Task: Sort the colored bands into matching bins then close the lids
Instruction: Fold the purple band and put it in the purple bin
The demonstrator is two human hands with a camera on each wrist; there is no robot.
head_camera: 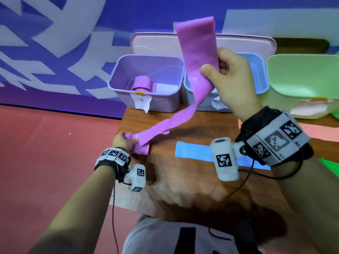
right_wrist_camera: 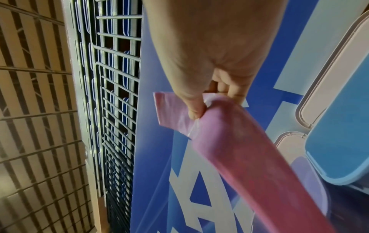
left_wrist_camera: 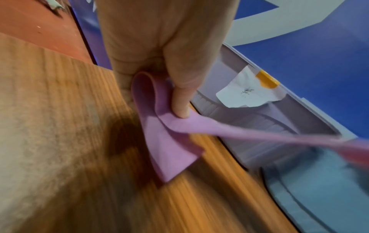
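Observation:
A long purple band (head_camera: 197,70) stretches between both hands above the wooden table (head_camera: 183,180). My left hand (head_camera: 124,140) pinches its folded lower end (left_wrist_camera: 167,141) at the table's left edge. My right hand (head_camera: 231,77), raised over the bins, grips the band (right_wrist_camera: 239,149) near its upper end, which sticks up past the fingers. The purple bin (head_camera: 146,66) stands open at the back with a rolled purple band (head_camera: 142,82) inside. To its right is the open blue bin (head_camera: 256,70). A flat blue band (head_camera: 194,151) lies on the table under my right wrist.
A green bin (head_camera: 302,74) stands at the far right with its lid off. Pale lids (head_camera: 152,44) lean upright behind the purple and blue bins. A paper label (head_camera: 142,102) hangs on the purple bin's front. Red floor lies left of the table.

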